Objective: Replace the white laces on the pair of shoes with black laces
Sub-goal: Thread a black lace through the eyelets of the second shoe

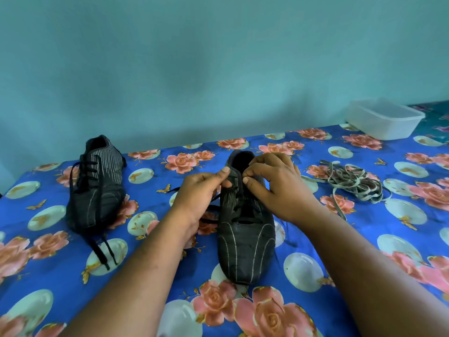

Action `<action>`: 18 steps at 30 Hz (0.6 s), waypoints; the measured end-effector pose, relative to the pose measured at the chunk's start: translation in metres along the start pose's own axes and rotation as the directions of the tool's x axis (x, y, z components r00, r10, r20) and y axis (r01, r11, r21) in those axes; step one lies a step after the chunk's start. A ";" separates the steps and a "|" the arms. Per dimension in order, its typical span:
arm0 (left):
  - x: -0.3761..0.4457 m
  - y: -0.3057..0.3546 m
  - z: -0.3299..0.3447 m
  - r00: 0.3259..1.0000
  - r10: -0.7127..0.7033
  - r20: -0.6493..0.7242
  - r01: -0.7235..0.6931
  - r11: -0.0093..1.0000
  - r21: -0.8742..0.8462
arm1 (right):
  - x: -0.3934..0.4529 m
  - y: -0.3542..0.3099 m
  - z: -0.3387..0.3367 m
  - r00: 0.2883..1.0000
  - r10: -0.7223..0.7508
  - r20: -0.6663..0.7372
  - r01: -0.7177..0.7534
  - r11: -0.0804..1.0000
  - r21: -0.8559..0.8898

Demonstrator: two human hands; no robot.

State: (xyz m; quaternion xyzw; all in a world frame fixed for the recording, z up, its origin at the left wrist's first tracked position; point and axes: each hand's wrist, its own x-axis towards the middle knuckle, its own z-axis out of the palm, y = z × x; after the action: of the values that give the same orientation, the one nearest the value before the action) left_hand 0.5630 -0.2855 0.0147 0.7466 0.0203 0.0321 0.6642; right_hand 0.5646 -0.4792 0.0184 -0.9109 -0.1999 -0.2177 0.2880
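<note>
Two dark striped shoes lie on a blue flowered cloth (73, 276). The left shoe (97, 190) carries a black lace whose loose ends trail toward me. In the middle, the other shoe (245, 244) points its toe at me, with a black lace (245, 212) threaded through its lower eyelets. My left hand (201, 193) pinches a black lace end at the shoe's upper left side. My right hand (274, 183) pinches at the upper eyelets beside the shoe's opening. A heap of pale white laces (352, 183) lies to the right.
A white plastic tub (386, 122) sits at the far right corner of the table. A teal wall (218, 69) rises right behind the table's back edge.
</note>
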 end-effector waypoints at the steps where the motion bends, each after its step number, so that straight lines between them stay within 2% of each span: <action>1: -0.001 0.002 0.000 1.000 -0.015 -0.013 0.015 1.000 -0.020 | 0.001 -0.001 0.000 1.000 0.011 0.011 -0.011 1.000 0.005; 6: -0.001 0.005 -0.006 1.000 0.025 -0.016 -0.025 1.000 -0.013 | 0.003 -0.003 0.000 0.998 -0.039 0.049 0.043 0.995 -0.093; 10: 0.002 0.002 -0.010 0.998 0.060 0.035 -0.061 0.998 0.022 | 0.006 -0.002 0.001 0.997 -0.082 -0.013 0.079 0.983 -0.167; 15: 0.005 -0.001 -0.011 0.991 0.114 0.068 -0.115 0.993 0.007 | 0.006 0.001 0.004 0.999 0.033 0.003 -0.033 0.994 0.107; 18: 0.009 -0.003 -0.013 0.974 0.216 0.075 -0.222 0.972 0.082 | 0.007 -0.002 0.002 0.997 0.069 0.028 -0.073 0.982 0.174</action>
State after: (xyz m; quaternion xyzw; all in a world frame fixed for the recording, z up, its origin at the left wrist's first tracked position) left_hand 0.5707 -0.2716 0.0131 0.7741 -0.0826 0.0795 0.6226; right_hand 0.5703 -0.4750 0.0212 -0.8910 -0.1887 -0.1789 0.3723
